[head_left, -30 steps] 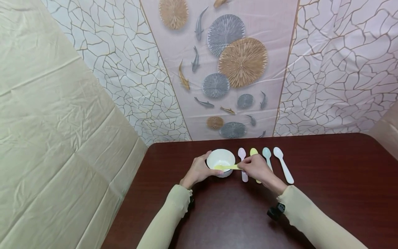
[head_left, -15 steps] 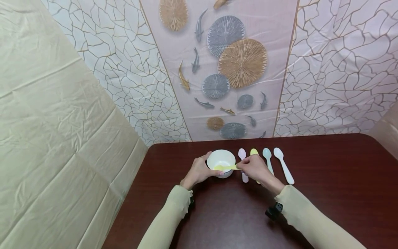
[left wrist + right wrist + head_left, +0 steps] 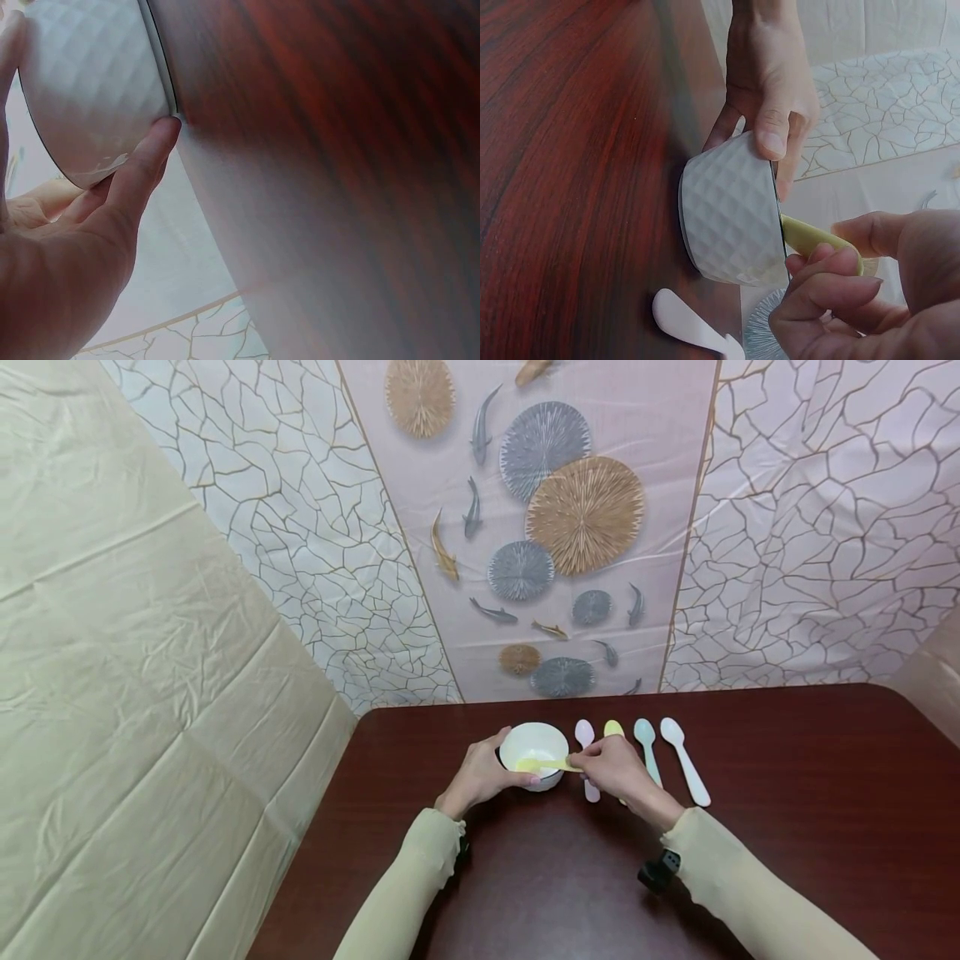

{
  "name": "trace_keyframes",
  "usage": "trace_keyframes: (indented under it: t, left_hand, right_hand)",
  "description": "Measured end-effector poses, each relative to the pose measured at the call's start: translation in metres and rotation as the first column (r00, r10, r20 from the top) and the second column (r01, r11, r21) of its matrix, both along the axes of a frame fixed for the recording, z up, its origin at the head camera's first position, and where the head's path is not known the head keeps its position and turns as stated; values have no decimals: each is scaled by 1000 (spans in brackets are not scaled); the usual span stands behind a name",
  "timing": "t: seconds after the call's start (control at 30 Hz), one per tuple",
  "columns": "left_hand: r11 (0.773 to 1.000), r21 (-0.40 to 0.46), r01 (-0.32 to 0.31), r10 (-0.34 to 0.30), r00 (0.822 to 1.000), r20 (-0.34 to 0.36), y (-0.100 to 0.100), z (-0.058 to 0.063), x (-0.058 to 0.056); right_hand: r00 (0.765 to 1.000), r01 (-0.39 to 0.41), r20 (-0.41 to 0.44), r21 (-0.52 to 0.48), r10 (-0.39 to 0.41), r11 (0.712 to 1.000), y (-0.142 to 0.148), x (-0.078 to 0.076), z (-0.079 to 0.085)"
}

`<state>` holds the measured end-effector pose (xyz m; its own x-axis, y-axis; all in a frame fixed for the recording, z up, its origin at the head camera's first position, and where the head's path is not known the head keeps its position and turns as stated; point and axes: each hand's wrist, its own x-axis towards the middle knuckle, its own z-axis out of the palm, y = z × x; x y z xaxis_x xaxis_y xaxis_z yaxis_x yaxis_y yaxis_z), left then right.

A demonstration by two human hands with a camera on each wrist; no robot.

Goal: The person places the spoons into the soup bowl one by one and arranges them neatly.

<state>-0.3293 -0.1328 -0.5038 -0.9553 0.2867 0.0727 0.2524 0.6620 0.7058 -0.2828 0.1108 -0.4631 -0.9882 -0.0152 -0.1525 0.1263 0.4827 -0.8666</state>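
A white bowl [image 3: 534,742] with a dark rim stands on the table, its outside embossed with diamonds in the right wrist view. My left hand [image 3: 482,770] grips its left side, thumb at the near rim. In the left wrist view, fingers [image 3: 154,146] touch the bowl wall [image 3: 90,82]. My right hand [image 3: 618,770] pinches the handle of a yellow spoon [image 3: 553,765]. The spoon's head lies inside the bowl, near the left thumb. In the right wrist view, only the spoon's handle [image 3: 810,238] shows past the rim; the bowl's inside is hidden there.
Right of the bowl lie a pink spoon [image 3: 584,733], another yellow spoon [image 3: 613,727] partly under my right hand, a blue-green spoon [image 3: 647,747] and a white spoon [image 3: 684,760]. The dark red wooden table [image 3: 540,877] ends at a patterned cloth backdrop [image 3: 585,527].
My right hand and the yellow spoon shift very slightly left. My left hand keeps its grip on the bowl, and the loose spoons stay where they lie.
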Motion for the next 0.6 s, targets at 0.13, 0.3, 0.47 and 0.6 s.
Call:
trace_keyframes:
  t: [0.13, 0.3, 0.47, 0.6]
  left_hand:
    - [1000, 0, -1, 1, 1000, 0, 0, 0, 0]
    - [1000, 0, -1, 1, 1000, 5, 0, 0, 0]
    - [1000, 10, 0, 0, 1000, 4, 0, 1, 1]
    - [1000, 16, 3, -3, 1000, 5, 0, 1, 2]
  right_hand:
    - [1000, 2, 3, 1, -2, 1000, 0, 1, 0]
    - [1000, 7, 30, 6, -8, 1000, 3, 3, 1]
    - [999, 14, 44, -8, -14, 1000, 5, 6, 1]
    - [999, 21, 42, 0, -21, 1000, 7, 8, 1]
